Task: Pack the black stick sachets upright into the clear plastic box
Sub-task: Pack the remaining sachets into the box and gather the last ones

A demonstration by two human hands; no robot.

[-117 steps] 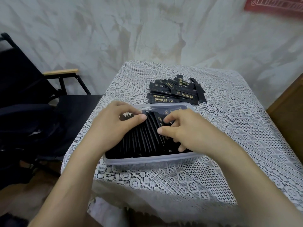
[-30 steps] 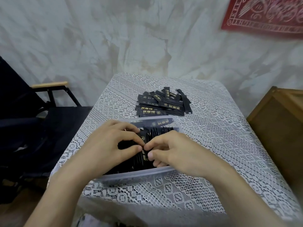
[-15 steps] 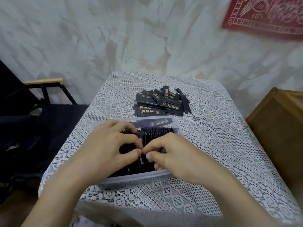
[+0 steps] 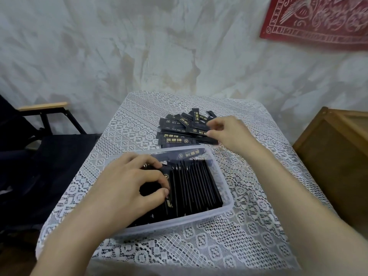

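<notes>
Clear box (image 4: 228, 204) sits near-centre on the lace-covered worktop (image 4: 239, 246), packed sachets (image 4: 195, 184) standing upright in rows inside it. Left hand (image 4: 129, 184) is in the box's left part, grip clenched on those sachets. Right hand (image 4: 229, 132) is at the loose pile (image 4: 175, 136) just beyond the box, grip pinching one loose sachet (image 4: 197, 130) by its right end.

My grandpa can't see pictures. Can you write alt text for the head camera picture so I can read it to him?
A person's left hand holds a row of black stick sachets upright in a clear plastic box, while the right hand reaches into a loose pile of sachets behind it. Both sit on a white lace tablecloth.
</notes>
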